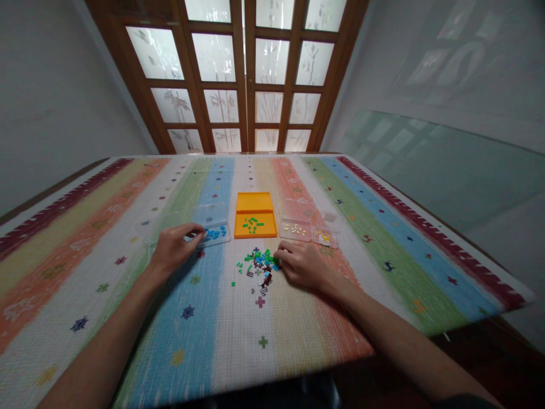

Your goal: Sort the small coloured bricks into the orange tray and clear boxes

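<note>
Pile of small multicoloured plastic bricks (264, 261) lies between your hands, likely for reach; your right hand (300, 262) curls its fingers at the edge, your left hand (177, 243) pinches over clear plastic box (221, 243) apparently separating blue bricks (216, 233); cannot tell if either grasps anything

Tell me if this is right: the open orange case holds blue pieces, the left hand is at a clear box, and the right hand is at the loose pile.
Not quite: the head view shows green pieces, not blue, in the open orange case. The left hand is at a clear box, the right hand at the loose pile.
</note>
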`<move>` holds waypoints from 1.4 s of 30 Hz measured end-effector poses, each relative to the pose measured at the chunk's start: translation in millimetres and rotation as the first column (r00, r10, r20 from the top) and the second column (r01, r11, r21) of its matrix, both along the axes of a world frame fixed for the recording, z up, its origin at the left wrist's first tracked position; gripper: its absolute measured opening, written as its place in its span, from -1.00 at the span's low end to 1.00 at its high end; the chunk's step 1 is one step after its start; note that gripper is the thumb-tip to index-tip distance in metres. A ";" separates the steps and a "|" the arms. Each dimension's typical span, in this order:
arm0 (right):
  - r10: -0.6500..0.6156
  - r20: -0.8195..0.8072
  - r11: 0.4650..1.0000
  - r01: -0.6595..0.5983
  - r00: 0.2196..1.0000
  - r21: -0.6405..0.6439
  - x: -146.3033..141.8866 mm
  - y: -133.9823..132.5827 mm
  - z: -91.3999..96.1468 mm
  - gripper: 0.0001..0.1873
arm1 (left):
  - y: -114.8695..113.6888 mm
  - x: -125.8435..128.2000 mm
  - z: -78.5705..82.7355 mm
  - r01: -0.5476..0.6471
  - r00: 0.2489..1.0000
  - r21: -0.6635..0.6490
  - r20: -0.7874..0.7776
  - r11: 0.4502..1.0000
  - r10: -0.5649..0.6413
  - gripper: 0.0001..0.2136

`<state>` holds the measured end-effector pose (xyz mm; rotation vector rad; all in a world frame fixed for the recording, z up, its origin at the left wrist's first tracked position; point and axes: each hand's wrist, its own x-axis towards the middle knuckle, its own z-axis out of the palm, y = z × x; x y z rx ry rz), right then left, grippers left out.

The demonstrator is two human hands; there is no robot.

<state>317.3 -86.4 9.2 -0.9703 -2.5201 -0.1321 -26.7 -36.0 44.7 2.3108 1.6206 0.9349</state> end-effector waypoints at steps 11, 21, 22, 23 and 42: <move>-0.025 0.036 1.000 0.025 0.999 -0.006 -0.8 -2.1 5.1 -0.83 | 6.1 1.1 -0.7 -0.075 0.992 0.018 -0.098 0.997 0.076 -0.82; -0.019 0.003 1.000 0.019 1.000 0.003 -1.6 -3.4 5.8 -0.83 | 9.7 1.3 4.9 -0.120 0.982 -0.025 -0.148 0.992 0.116 -0.82; -0.024 0.003 1.000 0.024 1.000 0.002 -1.6 -3.7 6.0 -0.83 | 9.6 -0.2 6.4 -0.132 0.982 -0.025 -0.140 0.991 0.127 -0.82; -0.029 0.004 1.000 0.029 1.000 -0.002 -1.5 -4.0 6.1 -0.83 | 9.5 -1.8 7.9 -0.144 0.982 -0.024 -0.131 0.989 0.139 -0.82; -0.033 0.025 0.999 0.034 0.999 -0.012 -2.0 -4.7 6.8 -0.83 | 18.4 -3.2 -6.1 -0.032 0.979 -0.034 -0.202 0.999 0.024 -0.79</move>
